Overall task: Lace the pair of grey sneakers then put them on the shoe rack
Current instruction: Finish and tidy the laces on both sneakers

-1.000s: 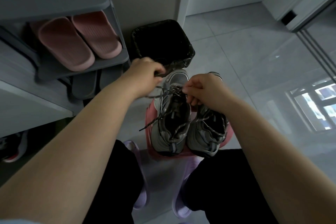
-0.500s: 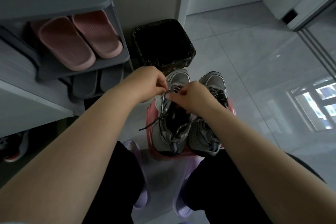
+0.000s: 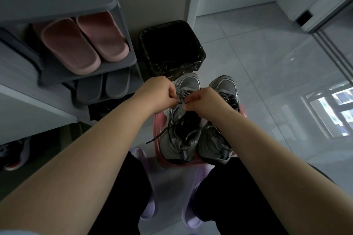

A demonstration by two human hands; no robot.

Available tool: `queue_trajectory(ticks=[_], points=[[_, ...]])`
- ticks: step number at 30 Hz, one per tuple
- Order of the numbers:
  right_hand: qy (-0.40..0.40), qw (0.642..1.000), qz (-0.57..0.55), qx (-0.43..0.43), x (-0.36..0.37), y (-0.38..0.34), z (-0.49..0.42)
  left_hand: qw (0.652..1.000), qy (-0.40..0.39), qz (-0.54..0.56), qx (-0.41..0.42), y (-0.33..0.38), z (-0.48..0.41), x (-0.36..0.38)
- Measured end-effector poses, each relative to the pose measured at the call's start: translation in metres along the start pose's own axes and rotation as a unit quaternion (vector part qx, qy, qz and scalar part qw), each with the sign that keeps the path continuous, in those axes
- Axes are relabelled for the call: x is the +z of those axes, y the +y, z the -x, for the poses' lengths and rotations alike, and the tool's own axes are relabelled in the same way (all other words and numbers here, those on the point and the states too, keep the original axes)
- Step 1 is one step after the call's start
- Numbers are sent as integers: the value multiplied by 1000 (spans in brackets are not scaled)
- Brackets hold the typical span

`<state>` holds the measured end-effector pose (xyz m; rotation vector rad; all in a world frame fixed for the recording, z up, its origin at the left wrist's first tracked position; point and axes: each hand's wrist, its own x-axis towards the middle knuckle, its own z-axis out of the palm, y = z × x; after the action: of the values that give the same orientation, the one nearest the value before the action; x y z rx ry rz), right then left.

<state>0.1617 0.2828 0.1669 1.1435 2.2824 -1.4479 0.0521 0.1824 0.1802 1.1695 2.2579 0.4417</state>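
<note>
Currently pinching lace [image 3: 181,94] with left hand [image 3: 159,94] and right hand [image 3: 202,102]. Held over grey sneaker [image 3: 177,144] on pink stool's [image 3: 157,127] left edge.

**Left hand [image 3: 159,94] and right hand [image 3: 203,101] drawn together over one sneaker's lacing.**

One second ago the left hand was held farther out from the person, pulling the lace [image 3: 181,94] sideways. The right hand lay over the far sneaker [image 3: 223,86] and hid most of its toe. The left hand has since moved back toward the person, and the right hand has crossed over to meet it. The fingertips now nearly touch above the sneaker nearer the shoe rack [image 3: 114,66], pinching a short run of lace. The far sneaker's toe is now uncovered.
</note>
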Motion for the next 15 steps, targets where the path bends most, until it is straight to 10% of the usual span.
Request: queue_trajectory(ticks=[15], points=[[-3,1000,-3,4,-1,0,-1,1000,-3,22,10,-1,-2,2]])
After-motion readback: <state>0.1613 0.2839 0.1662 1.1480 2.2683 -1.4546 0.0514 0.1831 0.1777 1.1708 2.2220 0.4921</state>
